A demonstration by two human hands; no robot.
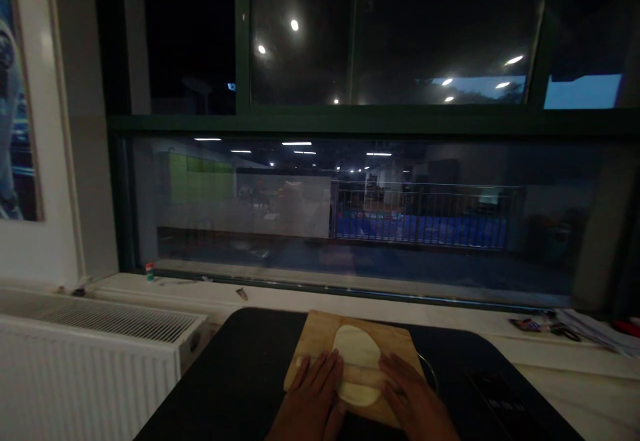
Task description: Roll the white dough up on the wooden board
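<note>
A pale, flattened sheet of dough (pixel 356 344) lies on a wooden cutting board (pixel 320 327) on the dark table. Across the dough runs a light wooden rolling pin (pixel 361 375), with dough showing on its far and near sides. My left hand (pixel 314 384) rests over the pin's left part, fingers stretched forward along its top. Over the right part lies my right hand (pixel 411 393), its fingers bent inward across the pin. Both palms hide the pin's ends in part, and the thumbs are hard to make out.
A dark phone-like device (pixel 500 401) lies at the table's right. A metal ring (pixel 429 369) shows beside the board. Left of the table stands a white radiator (pixel 90 361). The windowsill holds a small red-capped bottle (pixel 149 272) and, at right, papers (pixel 595 331).
</note>
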